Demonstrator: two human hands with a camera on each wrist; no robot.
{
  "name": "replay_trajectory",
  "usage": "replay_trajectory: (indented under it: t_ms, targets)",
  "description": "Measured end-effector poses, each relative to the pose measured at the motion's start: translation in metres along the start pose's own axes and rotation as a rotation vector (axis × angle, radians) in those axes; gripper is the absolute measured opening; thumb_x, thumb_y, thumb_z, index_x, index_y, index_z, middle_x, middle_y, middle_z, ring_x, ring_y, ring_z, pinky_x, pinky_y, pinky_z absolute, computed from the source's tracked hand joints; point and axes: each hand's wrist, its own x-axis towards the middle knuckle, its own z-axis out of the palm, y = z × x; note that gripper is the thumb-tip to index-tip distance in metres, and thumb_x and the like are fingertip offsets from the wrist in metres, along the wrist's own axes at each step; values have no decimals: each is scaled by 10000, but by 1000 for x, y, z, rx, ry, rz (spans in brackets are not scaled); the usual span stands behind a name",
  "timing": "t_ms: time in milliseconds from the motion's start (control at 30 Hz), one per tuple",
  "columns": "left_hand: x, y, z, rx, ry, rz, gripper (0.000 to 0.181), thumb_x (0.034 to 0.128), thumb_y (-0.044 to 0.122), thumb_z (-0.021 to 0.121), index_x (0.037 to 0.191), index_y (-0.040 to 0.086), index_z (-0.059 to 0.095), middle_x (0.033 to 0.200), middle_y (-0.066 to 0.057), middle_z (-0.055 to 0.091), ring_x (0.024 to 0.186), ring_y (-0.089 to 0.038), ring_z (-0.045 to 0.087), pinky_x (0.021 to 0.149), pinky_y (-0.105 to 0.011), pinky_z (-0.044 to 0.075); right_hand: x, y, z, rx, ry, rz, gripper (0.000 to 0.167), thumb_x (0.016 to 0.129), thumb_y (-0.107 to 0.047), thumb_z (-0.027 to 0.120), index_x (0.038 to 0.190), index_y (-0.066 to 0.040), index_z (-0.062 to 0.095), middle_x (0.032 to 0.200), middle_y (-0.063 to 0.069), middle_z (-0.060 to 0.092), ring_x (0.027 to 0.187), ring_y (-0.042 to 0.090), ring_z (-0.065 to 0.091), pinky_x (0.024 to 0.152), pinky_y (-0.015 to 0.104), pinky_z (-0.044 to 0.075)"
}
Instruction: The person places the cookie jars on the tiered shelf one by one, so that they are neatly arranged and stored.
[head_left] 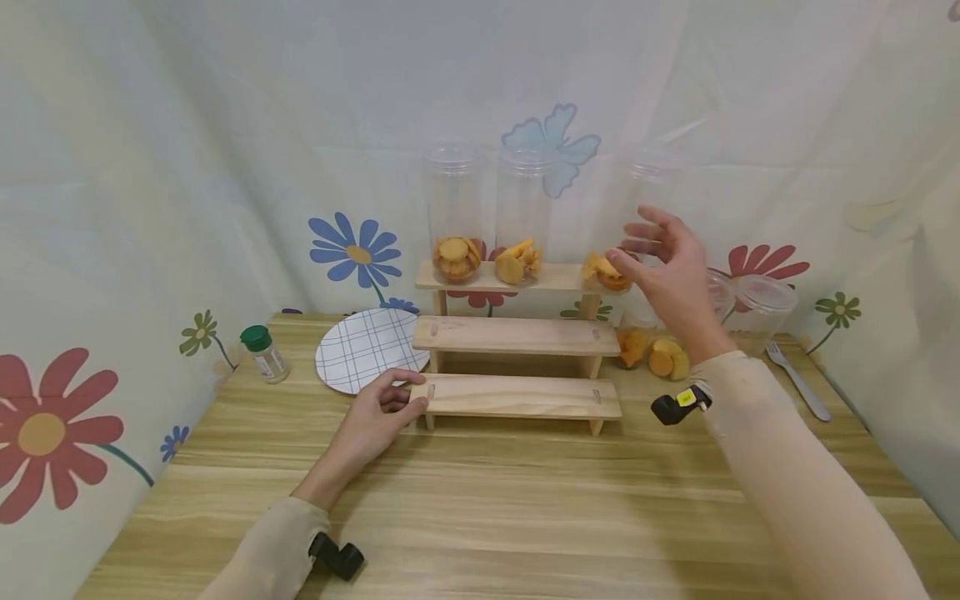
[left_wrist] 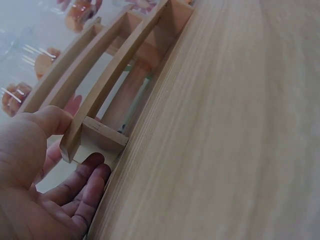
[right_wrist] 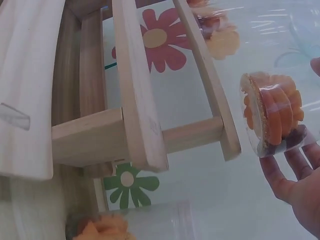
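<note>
A three-tier wooden stand (head_left: 517,335) is on the table. My left hand (head_left: 378,408) grips the left end of its lowest tier; in the left wrist view the thumb (left_wrist: 52,120) lies on the board, fingers below. My right hand (head_left: 671,271) holds a tall clear jar (head_left: 637,187) of round orange crackers at the right end of the top tier. In the right wrist view, fingers lie along one side of this jar (right_wrist: 275,112), and its base shows a small gap from the board. Two similar jars, a left one (head_left: 453,208) and a middle one (head_left: 522,208), stand on the top tier.
A checked plate (head_left: 371,346) and a green-capped shaker (head_left: 264,354) are left of the stand. At right lie clear jars with crackers (head_left: 667,358), another clear jar (head_left: 765,300) and a fork (head_left: 798,383). A flowered curtain (head_left: 480,75) hangs behind the table.
</note>
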Motion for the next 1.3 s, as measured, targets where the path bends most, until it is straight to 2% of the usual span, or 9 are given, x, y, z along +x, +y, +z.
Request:
replay_trajectory:
  t_ms: [133, 433, 700, 967, 1300]
  targets:
    - [0, 1, 0, 1, -3, -2, 365, 1053, 262, 809, 1385, 159, 697, 1088, -125, 761, 978, -230, 679, 799, -282, 523, 9, -1, 11, -5, -25, 29, 784, 1011, -397, 852, 1676, -224, 473, 1537, 78, 634, 1365, 248, 641, 1107, 350, 563]
    - [1, 0, 2, 4, -9, 1, 374, 1052, 258, 811, 1393, 155, 696, 1093, -109, 767, 987, -220, 680, 795, -284, 524, 19, 9, 26, 44, -55, 45, 835, 992, -366, 878, 1691, -210, 450, 1549, 98, 612, 1371, 265, 628, 1117, 361, 556]
    - [1, 0, 2, 9, -3, -3, 356, 1051, 265, 813, 1376, 168, 704, 1076, -113, 763, 977, -231, 676, 790, -286, 523, 22, 12, 29, 39, -66, 54, 823, 990, -372, 879, 1684, -204, 467, 1513, 114, 635, 1362, 261, 647, 1160, 430, 530]
    - [2, -3, 2, 7, 1, 4, 377, 1052, 252, 809, 1394, 146, 692, 1073, -108, 765, 958, -216, 670, 775, -280, 517, 21, 14, 29, 39, -85, 77, 818, 987, -360, 883, 1674, -178, 477, 1509, 123, 630, 1380, 262, 635, 1160, 438, 527]
    - [1, -3, 0, 1, 3, 5, 362, 1049, 246, 813, 1380, 151, 698, 1064, -113, 765, 948, -218, 670, 771, -277, 519, 17, 17, 32, 65, -95, 86, 845, 998, -360, 873, 1701, -192, 435, 1544, 123, 615, 1372, 280, 616, 1170, 457, 508]
